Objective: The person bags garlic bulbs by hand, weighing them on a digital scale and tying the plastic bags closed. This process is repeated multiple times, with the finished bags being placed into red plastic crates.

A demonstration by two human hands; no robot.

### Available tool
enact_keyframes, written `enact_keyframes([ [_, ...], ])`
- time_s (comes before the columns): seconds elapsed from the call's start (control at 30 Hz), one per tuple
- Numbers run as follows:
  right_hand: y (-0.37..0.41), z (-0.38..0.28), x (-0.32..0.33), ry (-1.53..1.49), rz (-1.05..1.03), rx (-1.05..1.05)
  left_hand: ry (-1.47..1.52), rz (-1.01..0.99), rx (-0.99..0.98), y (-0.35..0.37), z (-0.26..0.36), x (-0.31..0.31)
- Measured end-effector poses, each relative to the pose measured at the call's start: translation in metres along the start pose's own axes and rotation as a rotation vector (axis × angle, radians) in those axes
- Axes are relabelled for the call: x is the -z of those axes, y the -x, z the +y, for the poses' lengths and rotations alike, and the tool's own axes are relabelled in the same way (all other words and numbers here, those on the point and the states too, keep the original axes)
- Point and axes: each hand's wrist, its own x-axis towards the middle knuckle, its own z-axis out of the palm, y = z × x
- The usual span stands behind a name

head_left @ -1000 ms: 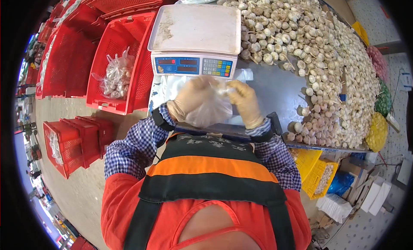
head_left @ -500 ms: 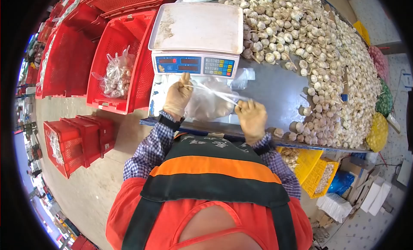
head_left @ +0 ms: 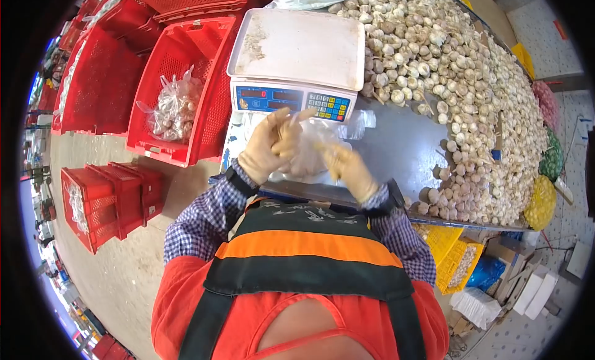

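A clear plastic bag (head_left: 305,164), its contents blurred, rests on the table in front of the scale. At its top left is my left hand (head_left: 273,144), in a pale glove, fingers curled around the bag's neck and one finger pointing out to the right. My right hand (head_left: 350,168), gloved too, is at the bag's right side, its fingertips pinched together at the twisted plastic and a little smeared by motion. Just beyond both hands stands the white scale (head_left: 297,47), with nothing on its pan.
Garlic bulbs (head_left: 452,81) are heaped over the right of the metal table (head_left: 396,137). A red crate (head_left: 207,81) at left holds filled garlic bags (head_left: 176,109). More red crates (head_left: 114,196) stand on the floor. Yellow crates (head_left: 458,261) sit below the table at right.
My hands, earlier apart with the bag's top stretched between them, have come closer together over the bag. The left hand has turned, with its fingers now curled.
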Motion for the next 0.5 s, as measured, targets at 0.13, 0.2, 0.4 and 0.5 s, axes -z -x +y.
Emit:
enact_keyframes([
  [0.13,0.010,0.057,0.004,0.448,-0.042,0.613,-0.007,0.254,-0.229,0.026,0.050,0.038],
  [0.2,0.017,0.018,-0.004,0.160,-0.075,0.402,-0.290,0.136,-0.311,0.061,0.052,0.009],
  [0.4,0.001,0.008,0.022,0.059,0.292,0.341,-1.195,0.342,-1.319,0.178,0.159,-0.031],
  [0.5,-0.020,0.053,0.040,0.331,0.406,0.125,-1.171,0.770,-1.608,0.176,0.227,-0.037],
])
